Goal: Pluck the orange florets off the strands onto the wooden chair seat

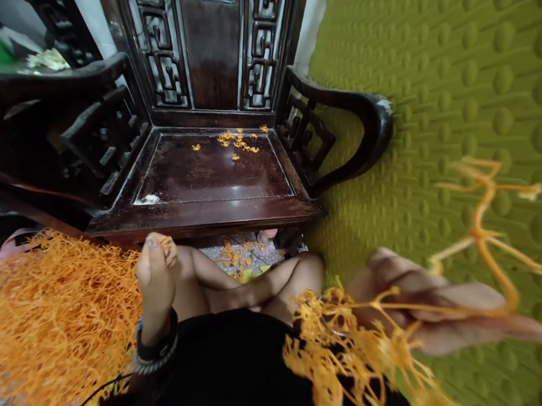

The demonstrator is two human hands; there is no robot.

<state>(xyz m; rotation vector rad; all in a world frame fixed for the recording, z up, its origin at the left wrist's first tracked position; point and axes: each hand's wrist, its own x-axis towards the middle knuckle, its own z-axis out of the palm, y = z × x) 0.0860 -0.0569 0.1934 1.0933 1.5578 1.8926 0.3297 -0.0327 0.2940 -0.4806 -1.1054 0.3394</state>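
Note:
My left hand is raised in front of the seat edge with its fingers closed; what it may hold is too small to make out. Below and left of it lies a large heap of thin orange branching pieces. At the right, my right hand is partly blurred, its fingers wrapped round a bent orange stem that forks above the hand. A cluster of curly orange pieces hangs beside and below this hand, in front of my black shirt.
Small orange bits lie on a dark carved wooden chair's seat, with a white patch near its front left. More bits are on the floor beyond my crossed legs. A bumpy green surface fills the right side.

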